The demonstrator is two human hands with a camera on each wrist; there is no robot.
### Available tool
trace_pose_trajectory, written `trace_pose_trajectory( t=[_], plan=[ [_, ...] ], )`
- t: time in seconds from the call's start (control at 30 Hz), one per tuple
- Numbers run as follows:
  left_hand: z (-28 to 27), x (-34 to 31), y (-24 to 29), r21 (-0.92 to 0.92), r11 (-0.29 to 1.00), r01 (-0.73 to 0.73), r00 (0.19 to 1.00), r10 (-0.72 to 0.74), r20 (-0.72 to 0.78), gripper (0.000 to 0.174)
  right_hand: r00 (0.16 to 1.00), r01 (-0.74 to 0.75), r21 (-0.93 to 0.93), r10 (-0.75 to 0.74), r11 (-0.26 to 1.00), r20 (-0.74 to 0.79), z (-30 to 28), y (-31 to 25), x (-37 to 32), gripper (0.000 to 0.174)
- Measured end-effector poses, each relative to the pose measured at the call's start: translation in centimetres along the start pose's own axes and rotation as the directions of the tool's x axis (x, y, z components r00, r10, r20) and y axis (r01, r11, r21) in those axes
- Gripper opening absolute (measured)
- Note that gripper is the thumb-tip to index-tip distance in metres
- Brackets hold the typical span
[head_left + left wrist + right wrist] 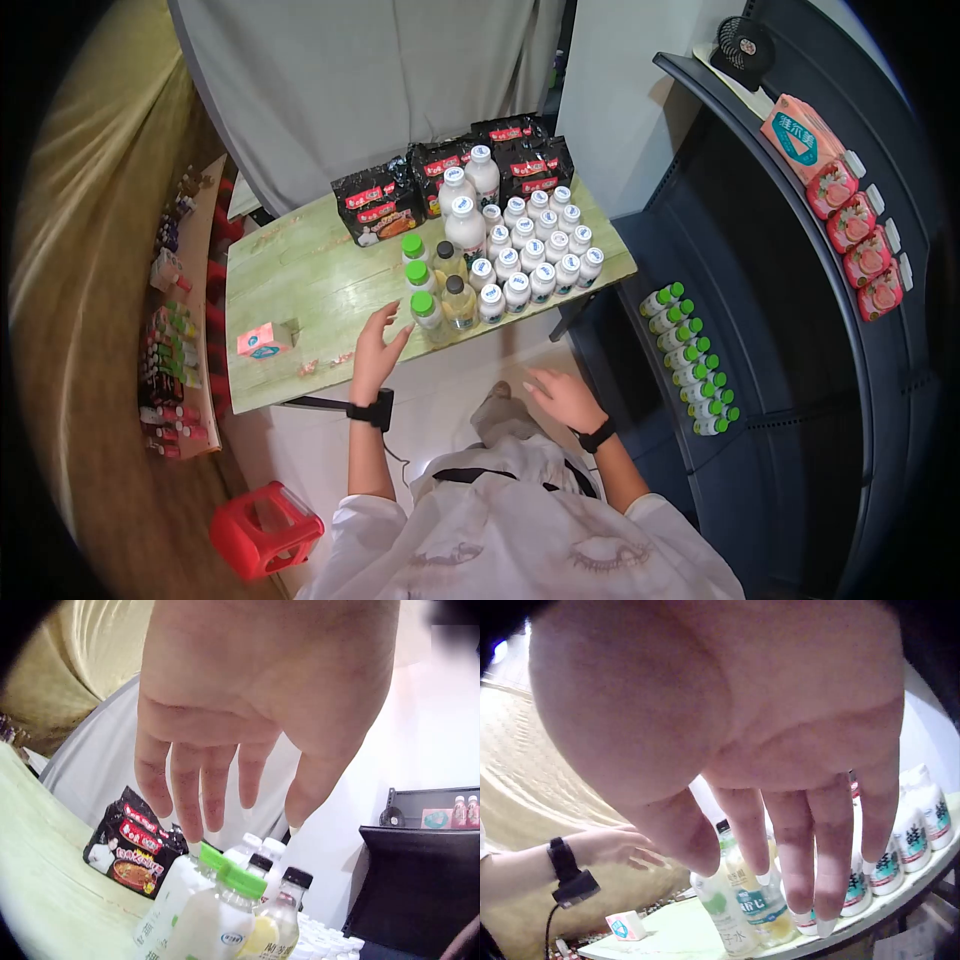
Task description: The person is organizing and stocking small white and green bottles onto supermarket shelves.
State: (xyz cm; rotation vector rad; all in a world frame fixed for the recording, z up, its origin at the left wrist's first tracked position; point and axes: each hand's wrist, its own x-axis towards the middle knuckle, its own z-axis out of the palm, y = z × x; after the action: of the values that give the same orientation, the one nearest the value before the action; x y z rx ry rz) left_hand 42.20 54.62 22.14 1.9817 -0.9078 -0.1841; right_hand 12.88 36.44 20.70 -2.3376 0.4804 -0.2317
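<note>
My left hand [376, 352] hovers over the table's front edge, just left of the green-capped bottles [426, 310], its fingers spread and holding nothing. In the left wrist view those fingers hang over the green caps [241, 880]. Beside them stand two dark-capped bottles of yellowish drink [459, 302]. My right hand [568, 402] is in the air in front of the table, fingers loosely extended, with nothing in it. Nearest to it are rows of small white bottles [516, 291] on the table's right part. Three larger white bottles [464, 228] stand behind.
Black noodle packs [376, 204] line the table's back. A pink-and-white box [264, 341] lies at its left. To the right, a dark shelf [800, 395] holds green-capped bottles [690, 360] low down and pink bottles [868, 255] higher up. A red stool [245, 540] stands at lower left.
</note>
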Motion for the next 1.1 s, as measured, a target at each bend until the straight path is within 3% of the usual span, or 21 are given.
trace_pose_trajectory(
  t=[0.27, 0.37, 0.47, 0.53, 0.57, 0.67, 0.7, 0.87, 1.03, 1.1],
  plan=[
    [4.3, 1.8, -4.4, 0.041, 0.999, -0.006, 0.997, 0.003, 0.073, 0.055, 0.971, 0.239, -0.015, -0.240, 0.971, -0.003, 1.5, -5.2, 8.3, 0.034],
    [4.6, 2.3, -5.4, 0.041, 0.999, -0.036, 0.994, 0.031, 0.106, 0.056, 0.925, 0.377, -0.002, -0.377, 0.926, -0.053, 3.0, -6.3, 10.5, 0.037],
    [4.7, 3.0, -5.4, 0.066, 0.997, -0.044, 0.992, 0.035, 0.125, 0.056, 0.920, 0.391, 0.051, -0.388, 0.919, -0.053, 3.1, -6.6, 11.7, 0.037],
    [4.0, 3.2, -3.4, 0.094, 0.994, -0.059, 0.991, 0.047, 0.122, 0.056, 0.934, 0.350, 0.051, -0.344, 0.935, -0.091, 2.3, -6.2, 12.5, 0.036],
    [3.5, 3.1, -2.1, 0.195, 0.980, -0.037, 0.994, 0.017, 0.107, 0.055, 0.941, 0.327, 0.053, -0.320, 0.944, -0.109, 1.9, -5.8, 12.9, 0.036],
    [2.6, 2.5, 2.8, 0.373, 0.925, -0.070, 0.996, 0.085, -0.025, 0.053, 0.979, 0.179, 0.140, -0.161, 0.974, -0.127, 0.4, -4.1, 13.9, 0.034],
    [2.6, 2.3, 4.8, 0.378, 0.922, -0.086, 0.991, 0.118, -0.061, 0.045, 0.980, 0.153, 0.141, -0.132, 0.978, -0.147, 0.1, -3.3, 14.1, 0.033],
    [5.4, 1.9, 7.6, 0.175, 0.969, -0.176, 0.984, 0.167, 0.064, 0.032, 0.958, 0.118, 0.070, -0.095, 0.991, -0.270, 1.5, 0.2, 15.2, 0.032],
    [10.0, 2.8, 6.4, 0.025, 0.991, -0.130, 0.951, 0.117, 0.287, 0.033, 0.979, 0.028, -0.037, -0.035, 0.999, -0.200, 3.6, 1.9, 16.1, 0.033],
    [11.3, 3.0, 5.4, 0.018, 0.996, -0.092, 0.954, 0.083, 0.288, 0.035, 0.983, 0.029, -0.070, -0.041, 0.997, -0.177, 3.9, 2.8, 16.4, 0.033]
  ],
)
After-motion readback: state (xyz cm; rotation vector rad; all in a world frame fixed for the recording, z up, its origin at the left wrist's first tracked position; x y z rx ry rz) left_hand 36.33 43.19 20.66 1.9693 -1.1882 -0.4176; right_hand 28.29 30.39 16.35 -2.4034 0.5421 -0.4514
